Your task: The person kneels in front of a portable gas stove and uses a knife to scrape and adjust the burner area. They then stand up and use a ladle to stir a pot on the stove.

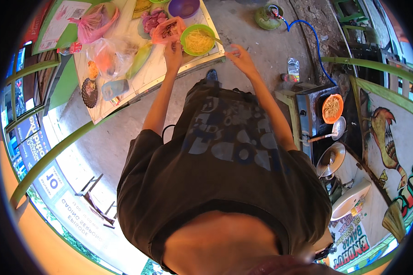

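Note:
On the table, a green bowl holds yellow shreds, and a greenish handle sticks out over its right rim. Directly left of it lies an open pink plastic bag with small reddish-brown pieces inside. My left hand is at the bag's near edge, its fingers closed on the plastic beside the bowl. Past the table corner, to the right of the bowl, my right hand is open with its fingers apart and nothing in them.
A purple bowl, a tied pink bag and a clear bag share the table. At right, a stove bears an orange bowl. A blue hose runs from a green gas cylinder.

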Tool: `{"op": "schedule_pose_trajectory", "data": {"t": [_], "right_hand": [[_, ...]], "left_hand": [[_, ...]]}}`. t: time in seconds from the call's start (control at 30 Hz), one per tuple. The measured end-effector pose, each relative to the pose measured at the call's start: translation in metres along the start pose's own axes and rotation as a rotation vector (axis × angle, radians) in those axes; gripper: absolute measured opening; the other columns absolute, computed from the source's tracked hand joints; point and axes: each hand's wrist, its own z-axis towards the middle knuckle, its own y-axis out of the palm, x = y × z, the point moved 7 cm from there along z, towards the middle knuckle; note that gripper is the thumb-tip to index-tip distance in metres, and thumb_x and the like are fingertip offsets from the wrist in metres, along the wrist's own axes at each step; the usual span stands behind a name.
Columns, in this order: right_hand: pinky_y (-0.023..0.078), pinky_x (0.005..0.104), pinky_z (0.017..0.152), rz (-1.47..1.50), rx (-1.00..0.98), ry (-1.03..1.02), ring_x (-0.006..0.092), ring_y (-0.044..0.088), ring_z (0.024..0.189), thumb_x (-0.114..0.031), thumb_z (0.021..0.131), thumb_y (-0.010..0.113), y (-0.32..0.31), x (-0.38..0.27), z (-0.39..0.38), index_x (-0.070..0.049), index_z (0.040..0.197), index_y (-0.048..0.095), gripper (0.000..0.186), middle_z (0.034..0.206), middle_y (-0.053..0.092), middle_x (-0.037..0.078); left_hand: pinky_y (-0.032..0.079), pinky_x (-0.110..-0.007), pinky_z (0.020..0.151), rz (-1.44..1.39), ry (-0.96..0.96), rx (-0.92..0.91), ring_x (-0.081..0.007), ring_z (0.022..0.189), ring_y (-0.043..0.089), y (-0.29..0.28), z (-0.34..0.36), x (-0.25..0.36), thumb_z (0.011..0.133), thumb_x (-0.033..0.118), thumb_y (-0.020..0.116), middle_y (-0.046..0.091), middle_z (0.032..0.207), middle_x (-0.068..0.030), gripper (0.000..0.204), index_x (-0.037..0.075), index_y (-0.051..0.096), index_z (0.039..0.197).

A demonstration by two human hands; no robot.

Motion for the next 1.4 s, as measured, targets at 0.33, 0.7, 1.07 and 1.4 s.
{"op": "schedule_pose_trajectory", "data": {"t": [0.33,0.7,1.07,1.4], "right_hand": [[0.057,0.03,0.072,0.031,0.148,-0.077,0.016,0.072,0.079,-0.02,0.091,0.086,0.036,-0.013,0.07,0.003,0.135,0.064,0.054,0.102,0.074,0.011],[0.056,0.0294,0.072,-0.195,0.354,-0.29,0.0161,0.071,0.077,-0.023,0.097,0.08,0.037,-0.08,0.056,0.002,0.137,0.067,0.049,0.097,0.075,0.009],[0.053,0.0272,0.068,-0.154,0.169,-0.143,0.0131,0.068,0.079,-0.026,0.103,0.073,0.059,-0.069,0.08,0.004,0.127,0.072,0.039,0.097,0.075,0.009],[0.051,0.0262,0.065,-0.218,0.215,-0.098,0.0101,0.064,0.074,-0.027,0.099,0.079,0.047,-0.057,0.086,0.004,0.139,0.064,0.053,0.096,0.074,0.01]], "left_hand": [[0.061,-0.04,0.084,-0.089,-0.337,-0.323,-0.0255,0.101,0.072,0.008,0.029,-0.059,0.105,0.023,0.068,0.07,0.119,-0.0214,0.046,-0.004,0.05,0.138],[0.058,-0.035,0.078,-0.236,-0.477,-0.253,-0.0186,0.094,0.073,-0.009,0.009,-0.093,0.113,0.036,0.055,0.072,0.111,-0.0103,0.037,0.008,0.056,0.138],[0.056,-0.031,0.079,-0.319,-0.458,-0.241,-0.0149,0.09,0.071,-0.02,0.013,-0.103,0.114,0.041,0.051,0.072,0.107,-0.0059,0.038,0.008,0.064,0.13],[0.057,-0.03,0.08,-0.273,-0.418,-0.283,-0.0139,0.092,0.07,-0.016,0.019,-0.101,0.113,0.036,0.056,0.072,0.107,-0.0059,0.035,0.007,0.065,0.129]]}}
